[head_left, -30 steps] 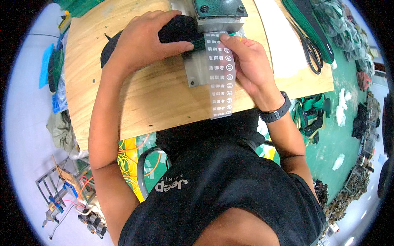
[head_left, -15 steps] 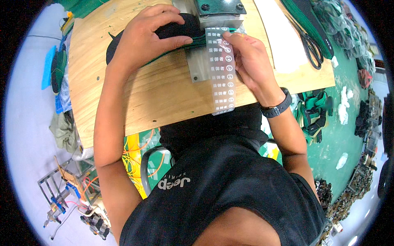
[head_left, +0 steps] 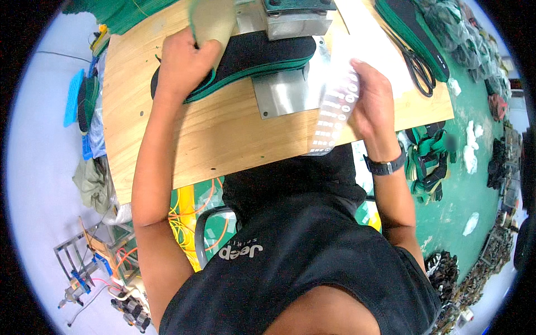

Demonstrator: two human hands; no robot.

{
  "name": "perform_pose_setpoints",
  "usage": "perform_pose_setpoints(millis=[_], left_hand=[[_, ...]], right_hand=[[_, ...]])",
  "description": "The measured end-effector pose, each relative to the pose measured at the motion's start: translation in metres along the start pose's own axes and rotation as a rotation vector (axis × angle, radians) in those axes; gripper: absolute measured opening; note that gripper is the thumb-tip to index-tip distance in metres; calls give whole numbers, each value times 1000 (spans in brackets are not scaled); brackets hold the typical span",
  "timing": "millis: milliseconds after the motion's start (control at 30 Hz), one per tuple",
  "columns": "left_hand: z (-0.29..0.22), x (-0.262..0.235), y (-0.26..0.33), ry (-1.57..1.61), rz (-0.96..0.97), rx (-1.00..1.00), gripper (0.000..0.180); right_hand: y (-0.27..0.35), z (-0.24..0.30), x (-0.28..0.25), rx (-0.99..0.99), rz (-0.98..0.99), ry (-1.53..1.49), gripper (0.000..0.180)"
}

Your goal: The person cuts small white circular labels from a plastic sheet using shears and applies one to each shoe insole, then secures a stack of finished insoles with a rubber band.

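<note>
My left hand point(head_left: 184, 62) is closed on a shoe insole point(head_left: 215, 21), its beige face showing and blurred by motion. Beneath that hand lie black insoles point(head_left: 262, 56) with green edges, reaching to the metal block of a press point(head_left: 300, 25). My right hand point(head_left: 373, 97), wearing a black watch, pinches a clear film strip point(head_left: 335, 114) printed with rows of white marks. The strip hangs down over the table's near edge, to the right of a flat metal plate point(head_left: 279, 99).
The wooden table point(head_left: 184, 142) carries a white sheet point(head_left: 385, 50), black-handled scissors point(head_left: 420, 70) and another black insole point(head_left: 419, 33) at its right side. Green and black pieces point(head_left: 430, 159) are piled on the floor at right. Orange and yellow cables point(head_left: 177, 220) run below the table.
My left hand has lifted an insole, turning its beige face into view. My right hand has drawn the film strip right, away from the press and insoles.
</note>
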State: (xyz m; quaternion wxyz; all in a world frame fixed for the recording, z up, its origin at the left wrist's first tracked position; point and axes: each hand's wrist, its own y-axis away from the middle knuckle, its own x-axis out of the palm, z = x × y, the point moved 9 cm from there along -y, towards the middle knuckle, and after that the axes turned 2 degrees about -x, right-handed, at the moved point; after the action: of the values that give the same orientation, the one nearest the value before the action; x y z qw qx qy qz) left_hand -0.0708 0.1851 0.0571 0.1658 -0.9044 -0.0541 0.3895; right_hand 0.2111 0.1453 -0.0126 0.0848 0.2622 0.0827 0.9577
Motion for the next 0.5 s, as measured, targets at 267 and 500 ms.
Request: perform_pose_setpoints(millis=[267, 500], left_hand=[[9, 1, 1, 232, 24, 51, 28], [8, 7, 1, 116, 111, 104, 24]], right_hand=[[-12, -44, 40, 152, 295, 198, 21], [-13, -41, 42, 116, 307, 282, 23]])
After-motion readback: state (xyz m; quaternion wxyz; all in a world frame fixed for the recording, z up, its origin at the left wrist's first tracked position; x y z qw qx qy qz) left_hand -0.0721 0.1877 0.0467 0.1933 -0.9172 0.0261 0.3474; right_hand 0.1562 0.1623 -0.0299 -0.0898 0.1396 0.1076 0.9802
